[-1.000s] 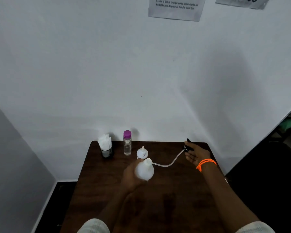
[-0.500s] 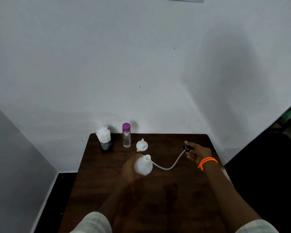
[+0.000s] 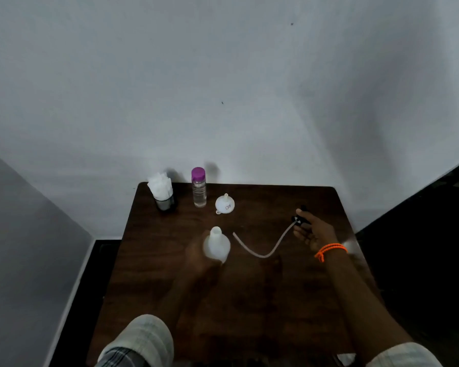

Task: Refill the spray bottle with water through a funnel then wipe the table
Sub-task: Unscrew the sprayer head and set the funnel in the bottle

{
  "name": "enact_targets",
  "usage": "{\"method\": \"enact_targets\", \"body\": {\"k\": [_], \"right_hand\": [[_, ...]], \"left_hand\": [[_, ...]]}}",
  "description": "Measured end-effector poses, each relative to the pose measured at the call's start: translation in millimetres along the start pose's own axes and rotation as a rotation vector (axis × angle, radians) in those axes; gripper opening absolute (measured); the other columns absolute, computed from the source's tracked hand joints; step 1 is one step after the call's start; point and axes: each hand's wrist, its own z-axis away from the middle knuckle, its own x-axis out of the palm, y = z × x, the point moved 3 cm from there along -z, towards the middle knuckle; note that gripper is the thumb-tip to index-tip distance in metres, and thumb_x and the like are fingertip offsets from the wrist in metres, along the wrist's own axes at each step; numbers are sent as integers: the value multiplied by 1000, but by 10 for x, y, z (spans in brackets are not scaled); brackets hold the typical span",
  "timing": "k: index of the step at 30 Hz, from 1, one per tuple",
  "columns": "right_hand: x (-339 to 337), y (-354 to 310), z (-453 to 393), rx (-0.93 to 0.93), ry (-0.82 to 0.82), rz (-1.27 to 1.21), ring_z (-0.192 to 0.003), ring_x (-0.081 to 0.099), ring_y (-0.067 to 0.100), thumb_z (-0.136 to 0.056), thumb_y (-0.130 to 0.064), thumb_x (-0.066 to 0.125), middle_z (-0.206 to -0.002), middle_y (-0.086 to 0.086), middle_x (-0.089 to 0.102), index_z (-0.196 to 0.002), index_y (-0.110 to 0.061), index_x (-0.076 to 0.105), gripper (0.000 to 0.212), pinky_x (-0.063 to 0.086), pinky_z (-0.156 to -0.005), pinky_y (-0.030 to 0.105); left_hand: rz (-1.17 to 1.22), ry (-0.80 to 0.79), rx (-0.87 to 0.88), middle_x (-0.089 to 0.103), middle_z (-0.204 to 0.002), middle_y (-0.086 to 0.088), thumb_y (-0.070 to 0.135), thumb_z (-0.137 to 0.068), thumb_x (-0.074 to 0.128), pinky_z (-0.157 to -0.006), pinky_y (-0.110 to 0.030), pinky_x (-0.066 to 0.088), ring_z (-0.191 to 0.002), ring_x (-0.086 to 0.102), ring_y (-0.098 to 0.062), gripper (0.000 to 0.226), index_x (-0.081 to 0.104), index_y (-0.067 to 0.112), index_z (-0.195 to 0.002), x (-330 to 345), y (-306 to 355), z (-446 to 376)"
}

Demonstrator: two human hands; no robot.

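Note:
My left hand grips the white spray bottle body, which stands open-necked on the dark wooden table. My right hand, with an orange band at the wrist, holds the black spray head low over the table's right side. The head's pale dip tube curves back toward the bottle, its free end outside the neck. A small white funnel lies upside down behind the bottle. A clear water bottle with a purple cap stands at the back.
A dark holder stuffed with white tissues stands at the table's back left corner. The table is pushed against a white wall. Dark floor lies off the left and right edges.
The dip tube has come fully out of the bottle neck as my right hand drew the spray head rightward and down. The view tilted further down.

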Motion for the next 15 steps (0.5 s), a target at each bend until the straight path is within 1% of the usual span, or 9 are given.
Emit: {"method": "enact_targets", "body": {"k": [1,2,4,5,8,10,12,13,15], "right_hand": [[-21,43,-62,6,6,-3,-65,60,18,-82,-22,82,-81,7,65,-88,-11,71,16,59,-61,29],[-34,91,-118,12,10,7,-65,60,19,-81,-23,82,-82,8,65,-92,-10,72,19,59,-60,30],[-50,216,-260,27,30,59,-65,61,20,-80,-24,83,-83,8,65,-105,-8,70,32,57,-60,31],[-43,284,-327,23,37,92,-64,63,20,-79,-24,84,-85,9,66,-111,-8,68,39,57,-59,32],[5,504,-486,-10,61,164,-60,66,23,-74,-16,88,-89,14,72,-121,-8,64,54,56,-49,29],[91,654,-580,-49,64,244,-65,68,29,-73,-11,88,-87,16,74,-121,-6,65,53,54,-47,28],[205,792,-625,-66,50,329,-70,70,31,-71,-9,89,-89,16,75,-118,-8,66,52,54,-50,28],[259,860,-655,-72,44,381,-68,70,29,-71,-10,90,-91,14,75,-116,-10,67,51,53,-48,27],[367,955,-692,-94,32,507,-62,68,22,-70,-14,91,-95,12,74,-116,-16,66,53,53,-45,25]], "left_hand": [[8,1,-20,49,-99,30,16,-68,90,-74,-6,40,-102,58,-2,63,51,36,-114,4,-42,11],[13,-14,-55,52,-106,27,18,-65,91,-83,-10,44,-103,56,-1,68,52,35,-118,18,-103,20],[19,-42,-150,54,-125,14,22,-61,92,-102,-32,47,-118,54,-10,85,49,28,-134,37,-191,5],[15,-53,-159,54,-129,9,23,-62,92,-104,-37,46,-121,54,-14,87,48,25,-137,49,-217,-13],[8,-87,-90,58,-120,12,22,-65,91,-94,-25,45,-113,58,-11,75,53,27,-129,100,-235,-67],[14,-93,-62,57,-113,20,26,-65,91,-94,-25,47,-105,59,-1,71,52,40,-123,150,-213,-95],[23,-84,-58,56,-105,21,47,-66,87,-96,-30,48,-96,58,1,62,49,57,-115,197,-230,-118],[32,-77,-54,54,-104,23,53,-67,85,-97,-26,46,-94,56,3,60,49,59,-114,223,-236,-115],[26,-123,-33,47,-114,30,31,-65,92,-92,-8,37,-103,50,16,76,45,50,-122,281,-277,-141]]}}
